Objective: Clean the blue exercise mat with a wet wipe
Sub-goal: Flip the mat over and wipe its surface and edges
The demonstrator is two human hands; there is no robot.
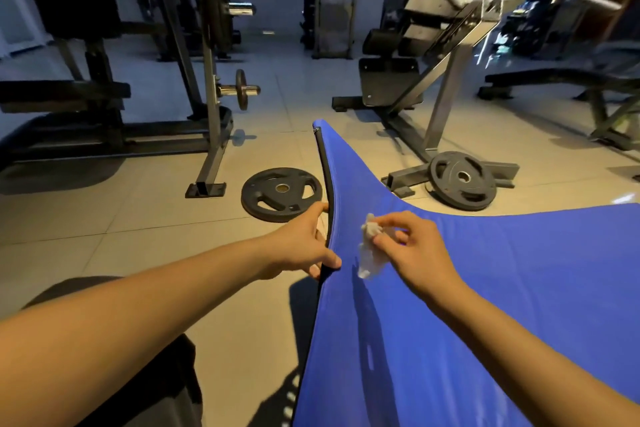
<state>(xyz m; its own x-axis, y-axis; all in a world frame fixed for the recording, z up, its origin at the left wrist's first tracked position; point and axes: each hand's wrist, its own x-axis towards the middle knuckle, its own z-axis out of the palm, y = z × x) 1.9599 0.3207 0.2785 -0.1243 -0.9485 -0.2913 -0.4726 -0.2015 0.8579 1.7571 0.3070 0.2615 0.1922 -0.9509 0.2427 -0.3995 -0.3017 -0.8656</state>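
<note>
The blue exercise mat [485, 288] fills the lower right of the view, and its left edge is lifted off the floor, curving up to a raised corner. My left hand [301, 246] grips that dark lifted edge, thumb on the blue side and fingers behind it. My right hand [412, 253] pinches a crumpled white wet wipe [369, 253] and holds it against the blue surface just right of the lifted edge.
A black weight plate [281, 194] lies on the tiled floor left of the mat. A second plate [462, 180] leans by a machine's base on the right. A rack [207, 80] stands at the left, a bench [561, 80] at the far right.
</note>
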